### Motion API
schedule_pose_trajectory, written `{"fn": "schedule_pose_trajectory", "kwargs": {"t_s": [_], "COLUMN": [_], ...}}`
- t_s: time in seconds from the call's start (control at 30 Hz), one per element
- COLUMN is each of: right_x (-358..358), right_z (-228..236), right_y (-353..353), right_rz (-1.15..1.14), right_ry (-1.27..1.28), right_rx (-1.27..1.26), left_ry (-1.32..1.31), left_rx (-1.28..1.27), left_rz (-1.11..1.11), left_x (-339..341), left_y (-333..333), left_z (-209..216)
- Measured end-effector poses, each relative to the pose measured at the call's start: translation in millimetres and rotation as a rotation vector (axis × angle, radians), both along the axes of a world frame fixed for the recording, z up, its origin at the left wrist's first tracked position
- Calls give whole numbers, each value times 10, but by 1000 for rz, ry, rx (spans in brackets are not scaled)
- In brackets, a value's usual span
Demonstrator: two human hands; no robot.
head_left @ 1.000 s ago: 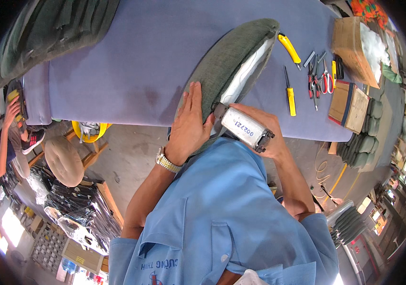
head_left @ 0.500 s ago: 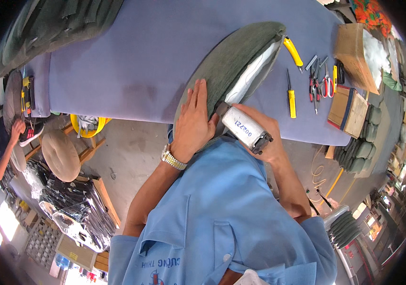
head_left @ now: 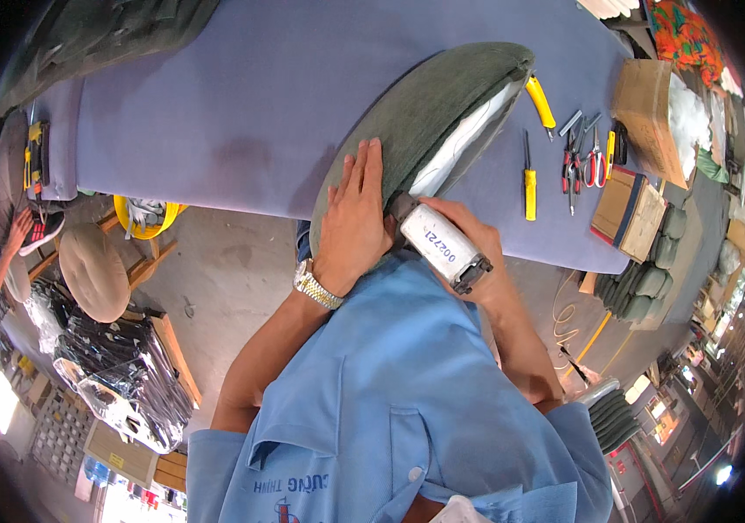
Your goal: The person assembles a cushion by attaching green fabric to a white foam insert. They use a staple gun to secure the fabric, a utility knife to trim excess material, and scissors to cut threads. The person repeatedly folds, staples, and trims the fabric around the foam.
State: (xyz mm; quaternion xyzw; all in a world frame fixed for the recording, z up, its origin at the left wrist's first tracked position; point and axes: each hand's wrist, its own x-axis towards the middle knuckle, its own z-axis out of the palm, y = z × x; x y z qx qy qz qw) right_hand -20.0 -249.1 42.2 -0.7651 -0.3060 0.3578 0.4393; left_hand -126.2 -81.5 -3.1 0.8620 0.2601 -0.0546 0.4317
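A dark green cushion (head_left: pixel 429 109) lies on the blue-purple worktable (head_left: pixel 233 105), its white inner edge (head_left: pixel 464 144) showing along the right side. My left hand (head_left: pixel 353 218) presses flat on the cushion's near end, fingers spread; a metal watch sits on that wrist. My right hand (head_left: pixel 468 231) grips a white handheld power tool (head_left: pixel 438 244) with a dark tip, its nose against the cushion's near edge where the white lining starts.
Yellow-handled tools (head_left: pixel 529 179), pliers and scissors (head_left: pixel 583 157) lie right of the cushion. Cardboard boxes (head_left: pixel 642 109) stand at the table's right end. A round stool (head_left: pixel 93 270) and a yellow object (head_left: pixel 141 213) sit below the table's near edge. Another person's arm (head_left: pixel 2 253) shows at far left.
Hands, tool and cushion keep the same hold. The person at far left has shifted, and the view has moved slightly.
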Motion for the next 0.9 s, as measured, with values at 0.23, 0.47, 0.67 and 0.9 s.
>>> {"fn": "schedule_pose_trajectory", "kwargs": {"t_s": [0.23,0.47,0.67,0.9], "right_x": [-10,-35,-12,-40], "right_z": [-75,33,43,123], "right_y": [-137,-103,58,439], "right_rz": [50,70,79,215], "right_ry": [-44,-3,46,-159], "right_rx": [113,15,-18,93], "left_ry": [-38,-55,-80,-155], "left_rx": [-29,-9,23,-122], "left_rz": [30,-3,5,125], "left_x": [-22,-33,-38,-305], "left_y": [-9,-36,38,242], "left_z": [-23,-20,3,-43]}}
